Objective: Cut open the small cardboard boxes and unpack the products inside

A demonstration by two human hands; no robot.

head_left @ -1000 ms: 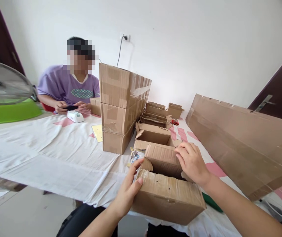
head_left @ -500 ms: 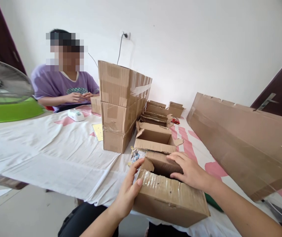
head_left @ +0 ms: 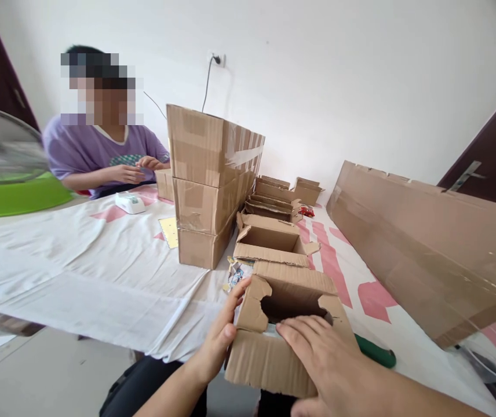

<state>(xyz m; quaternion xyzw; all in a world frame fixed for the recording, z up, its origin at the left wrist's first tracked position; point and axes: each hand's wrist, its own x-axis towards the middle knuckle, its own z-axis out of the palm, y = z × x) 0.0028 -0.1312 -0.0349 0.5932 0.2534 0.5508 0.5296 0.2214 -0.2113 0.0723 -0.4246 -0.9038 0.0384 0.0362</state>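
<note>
An open-topped cardboard box [head_left: 291, 272] stands at the table's near edge, its side flaps spread and its near flap folded out toward me. My left hand [head_left: 219, 336] grips the box's left side, fingers along the wall and thumb at the near corner. Across the near flap lies my right hand [head_left: 321, 353], open, its fingers flat and close together, fingertips at the rim of the opening. The inside of the box is mostly in shadow. Right of it a green object [head_left: 376, 351] is partly hidden by my right forearm.
Several more open cardboard boxes [head_left: 269, 252] line up behind. Left of them rises a stack of long taped cartons [head_left: 198, 205]. A large cardboard panel [head_left: 422, 249] stands on the right. Across the table sits a person [head_left: 109, 153] near a white device [head_left: 130, 202] and a fan [head_left: 7, 145].
My right hand has moved from the opening toward me, and the near flap has gone from covering the front top to folded outward. My left hand stays at the left side.
</note>
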